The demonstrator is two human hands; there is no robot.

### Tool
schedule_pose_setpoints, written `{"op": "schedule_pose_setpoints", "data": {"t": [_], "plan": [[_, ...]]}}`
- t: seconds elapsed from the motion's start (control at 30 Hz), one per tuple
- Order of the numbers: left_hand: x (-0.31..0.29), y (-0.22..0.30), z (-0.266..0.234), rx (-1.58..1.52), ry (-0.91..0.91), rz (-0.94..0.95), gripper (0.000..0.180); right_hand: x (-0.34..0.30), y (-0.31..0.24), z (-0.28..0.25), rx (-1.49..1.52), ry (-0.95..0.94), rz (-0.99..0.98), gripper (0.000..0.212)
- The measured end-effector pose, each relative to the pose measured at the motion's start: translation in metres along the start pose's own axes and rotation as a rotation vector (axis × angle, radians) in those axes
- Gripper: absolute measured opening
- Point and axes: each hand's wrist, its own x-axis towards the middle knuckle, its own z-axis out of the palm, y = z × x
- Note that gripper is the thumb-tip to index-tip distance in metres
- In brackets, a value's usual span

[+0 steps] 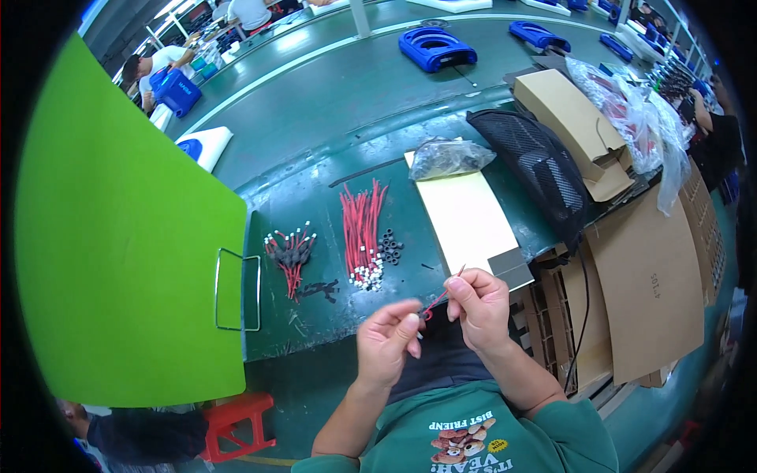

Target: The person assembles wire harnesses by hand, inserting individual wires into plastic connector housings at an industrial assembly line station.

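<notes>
Just off the table's near edge, my right hand (pixel 479 303) pinches a short red wire (pixel 436 301) between thumb and fingers. My left hand (pixel 388 339) is closed on the wire's other end, where a dark piece and a small white tip show; the fingers partly hide them. Ahead on the green table lies a bundle of red wires (pixel 361 229) with white connectors at the near end. Small black rings (pixel 389 247) are heaped beside it. Further left rests a bunch of red wires with black sleeves (pixel 289 256), and black strips (pixel 319 291) are scattered close by.
A pale board (pixel 465 217) carries a clear plastic bag (pixel 449 159) of dark parts. Black mesh (pixel 536 169) and cardboard boxes (pixel 572 118) crowd the right. A green panel with a metal handle (pixel 238 290) walls the left. Blue housings (pixel 438 50) sit on the conveyor beyond.
</notes>
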Motion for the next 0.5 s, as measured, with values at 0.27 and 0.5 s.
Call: {"op": "schedule_pose_setpoints", "data": {"t": [0.27,0.5], "plan": [[0.008,-0.005,0.040,-0.085,-0.059,0.048,0.020,-0.015,-0.016,-0.014,-0.391,-0.035,-0.504,0.007],[0.055,-0.005,0.056,0.105,-0.138,0.065,0.015,0.002,-0.049,-0.049,-0.862,-0.194,-0.564,0.014]]}}
